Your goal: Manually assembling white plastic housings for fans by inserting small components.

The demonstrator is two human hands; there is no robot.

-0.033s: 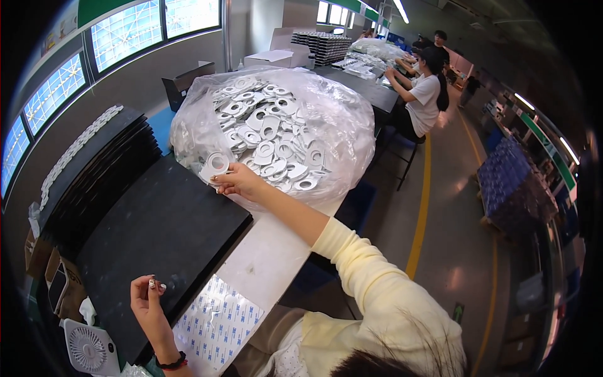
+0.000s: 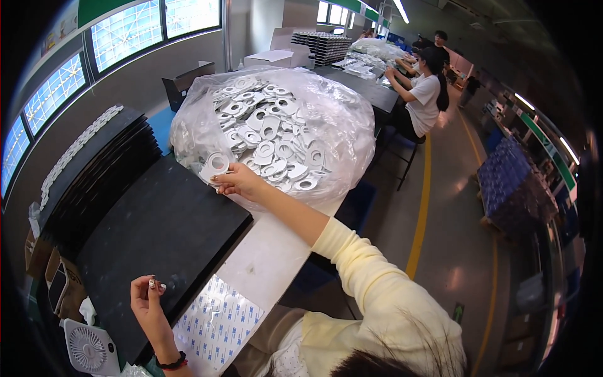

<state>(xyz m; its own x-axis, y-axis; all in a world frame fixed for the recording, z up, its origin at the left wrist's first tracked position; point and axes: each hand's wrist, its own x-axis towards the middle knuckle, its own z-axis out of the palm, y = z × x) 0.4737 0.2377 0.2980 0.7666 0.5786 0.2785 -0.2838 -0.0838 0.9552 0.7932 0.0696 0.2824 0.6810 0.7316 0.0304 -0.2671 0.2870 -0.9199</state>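
Note:
My right hand [image 2: 237, 180] reaches forward to the near left edge of a large clear plastic bag [image 2: 342, 135]. Its fingers pinch a flat white ring-shaped plastic part [image 2: 217, 163]. Many similar white parts [image 2: 267, 129], each with a round hole, lie heaped in the open bag. Over the near end of a black foam board [image 2: 151, 220], my left hand [image 2: 148, 294] is raised with its fingers curled together in a pinch. Whatever it may hold is too small to name. Beside that hand lies a white sheet with blue print [image 2: 218, 320].
A tall stack of black boards [image 2: 103, 169], topped by a row of white parts, stands at the left. Near it are a small white fan [image 2: 91, 347] and a phone [image 2: 58, 283]. Farther along the tables, a co-worker in white [image 2: 424, 94] sits on a stool.

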